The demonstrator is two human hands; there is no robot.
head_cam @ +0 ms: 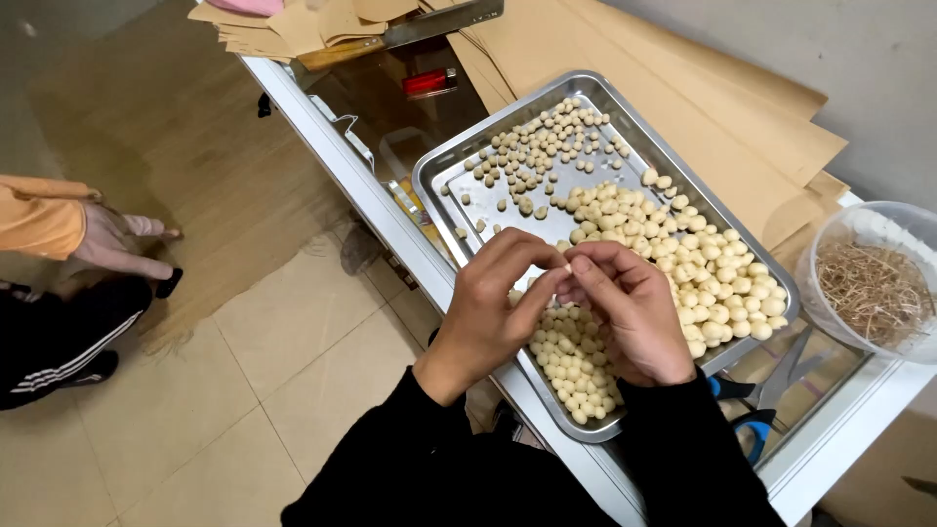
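My left hand [493, 298] and my right hand [630, 312] meet over the near part of a steel tray [444, 161]. Their fingertips pinch one small pale round seed [568, 265] between them. The tray holds several pale round seeds [717, 278], heaped thick on the right and near side and scattered thin at the far end. Both sleeves are black.
A clear plastic tub [908, 229] of dry straw-like fibres stands right of the tray. Blue-handled scissors [771, 390] lie under the glass top. Brown paper sheets [683, 88] lie behind, with a cleaver [429, 24] and a red lighter [429, 82]. Another person's hand [112, 239] and orange sleeve show at left.
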